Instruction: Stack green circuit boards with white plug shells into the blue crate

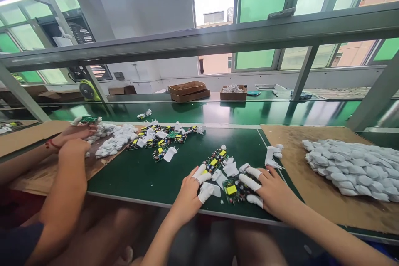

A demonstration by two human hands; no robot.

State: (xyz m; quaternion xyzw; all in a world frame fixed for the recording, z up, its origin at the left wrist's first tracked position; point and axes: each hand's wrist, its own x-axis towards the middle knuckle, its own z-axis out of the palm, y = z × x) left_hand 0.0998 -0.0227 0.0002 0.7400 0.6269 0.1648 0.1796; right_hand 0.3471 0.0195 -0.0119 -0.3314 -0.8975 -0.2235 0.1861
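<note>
My left hand [188, 193], with white finger cots, has thumb and fingers closed at the edge of a flat white plastic piece [215, 190]. A row of circuit boards with yellow transformers [214, 161] lies just beyond its fingertips. My right hand [271, 189], also in white finger cots, is curled over the right side of a green circuit board [231, 190] and grips it; part of the board is hidden under the fingers. Between and behind the hands lie loose white plastic pieces [230, 168].
A co-worker's hands [76, 133] hold a green board at the left, beside white pieces [115, 138]. More boards [160, 135] are heaped at centre left. White parts [358, 170] are piled on cardboard [288, 162] at right. Brown boxes [189, 90] stand behind, under a metal rail [174, 48].
</note>
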